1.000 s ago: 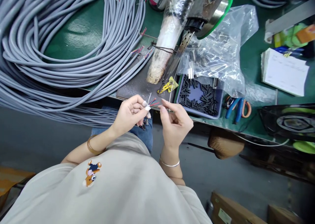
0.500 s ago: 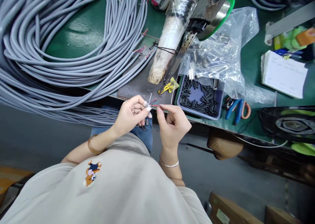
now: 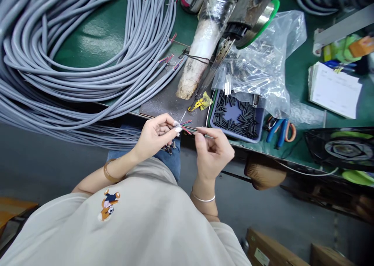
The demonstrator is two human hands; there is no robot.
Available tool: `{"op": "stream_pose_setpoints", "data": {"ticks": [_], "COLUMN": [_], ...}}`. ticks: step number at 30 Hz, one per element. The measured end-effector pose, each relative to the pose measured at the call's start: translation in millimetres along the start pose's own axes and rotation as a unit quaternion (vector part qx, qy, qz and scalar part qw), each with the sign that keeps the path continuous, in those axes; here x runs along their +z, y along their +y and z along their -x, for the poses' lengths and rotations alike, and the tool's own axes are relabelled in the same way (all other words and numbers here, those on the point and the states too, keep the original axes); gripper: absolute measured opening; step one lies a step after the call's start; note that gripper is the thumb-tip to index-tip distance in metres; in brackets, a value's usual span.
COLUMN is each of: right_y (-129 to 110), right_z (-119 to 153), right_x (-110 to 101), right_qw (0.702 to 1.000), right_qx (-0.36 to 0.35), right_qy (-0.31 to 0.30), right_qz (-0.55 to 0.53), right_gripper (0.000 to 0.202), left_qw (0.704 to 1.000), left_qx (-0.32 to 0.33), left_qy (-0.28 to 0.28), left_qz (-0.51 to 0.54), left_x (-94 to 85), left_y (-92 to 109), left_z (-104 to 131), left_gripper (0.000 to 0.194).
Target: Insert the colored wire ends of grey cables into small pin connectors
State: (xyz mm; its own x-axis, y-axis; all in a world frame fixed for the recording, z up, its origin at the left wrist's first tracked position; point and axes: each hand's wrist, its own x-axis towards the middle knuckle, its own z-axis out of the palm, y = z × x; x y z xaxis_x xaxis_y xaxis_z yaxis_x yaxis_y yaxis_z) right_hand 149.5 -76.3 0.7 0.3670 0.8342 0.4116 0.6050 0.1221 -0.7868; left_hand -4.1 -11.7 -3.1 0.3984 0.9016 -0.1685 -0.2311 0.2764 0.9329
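Observation:
My left hand (image 3: 156, 135) is closed, thumb and finger pinching the end of a grey cable. Several thin coloured wires (image 3: 186, 122), red and blue among them, fan out to the right of its fingertips, with one pale strand pointing up. My right hand (image 3: 214, 149) is closed in a pinch just to the right of the wires. It grips a thin, straight dark item (image 3: 191, 129) that reaches left among the wires; its kind is too small to tell. Small metal-pinned connectors (image 3: 171, 147) show below my left hand, over the jeans.
Coiled grey cables (image 3: 96, 73) cover the left of the green bench. Ahead stand a soldering iron (image 3: 214, 63), a wrapped white cylinder (image 3: 194, 59) and a solder spool (image 3: 261, 24). A tray (image 3: 235, 135) of black sleeves, a plastic bag (image 3: 271, 59) and blue-handled cutters (image 3: 281, 133) lie right.
My right hand has moved a little right and down, away from my left fingertips. The wires are spread wider and the thin dark item shows between the hands. My left hand barely moves.

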Motion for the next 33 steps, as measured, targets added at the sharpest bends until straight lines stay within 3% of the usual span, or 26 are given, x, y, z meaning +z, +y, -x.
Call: {"op": "stream_pose_setpoints", "data": {"ticks": [8, 15, 17, 21, 24, 30, 31, 33], "right_y": [-2.5, 2.0, 2.4, -0.9, -4.8, -5.4, -4.7, -3.8], "right_z": [-9.7, -11.8, -11.9, -14.5, -16.8, -13.4, -13.1, -14.1], "right_x": [-4.7, -2.3, -0.5, 2.5, 2.8, -1.7, -3.0, -5.7], "right_qw": [0.996, 0.991, 0.988, 0.988, 0.994, 0.982, 0.983, 0.992], "right_qx": [0.079, 0.104, 0.116, 0.116, 0.083, 0.003, 0.012, 0.044], "right_qy": [-0.028, -0.039, -0.057, -0.054, -0.051, -0.186, -0.179, -0.106], "right_qz": [-0.04, -0.075, -0.084, -0.086, -0.047, -0.019, -0.03, -0.049], "right_gripper": [0.015, 0.012, 0.012, 0.013, 0.013, 0.017, 0.017, 0.015], "left_qw": [0.998, 0.95, 0.958, 0.991, 0.995, 0.995, 0.995, 0.995], "left_qx": [0.034, 0.207, 0.19, 0.062, -0.001, -0.033, -0.032, -0.027], "left_qy": [0.005, 0.075, 0.046, -0.054, -0.096, -0.093, -0.092, -0.09], "left_qz": [-0.043, -0.22, -0.21, -0.108, -0.034, -0.001, -0.007, -0.024], "left_x": [0.0, -0.1, -1.1, -7.1, -12.9, -16.9, -16.4, -14.8], "left_y": [-6.9, -12.2, -11.7, -6.4, -0.3, 7.0, 7.0, 6.3], "left_z": [0.2, 3.9, 3.5, 0.3, -3.2, -7.1, -6.8, -5.5], "left_gripper": [0.021, 0.016, 0.021, 0.038, 0.043, 0.045, 0.045, 0.045]}}
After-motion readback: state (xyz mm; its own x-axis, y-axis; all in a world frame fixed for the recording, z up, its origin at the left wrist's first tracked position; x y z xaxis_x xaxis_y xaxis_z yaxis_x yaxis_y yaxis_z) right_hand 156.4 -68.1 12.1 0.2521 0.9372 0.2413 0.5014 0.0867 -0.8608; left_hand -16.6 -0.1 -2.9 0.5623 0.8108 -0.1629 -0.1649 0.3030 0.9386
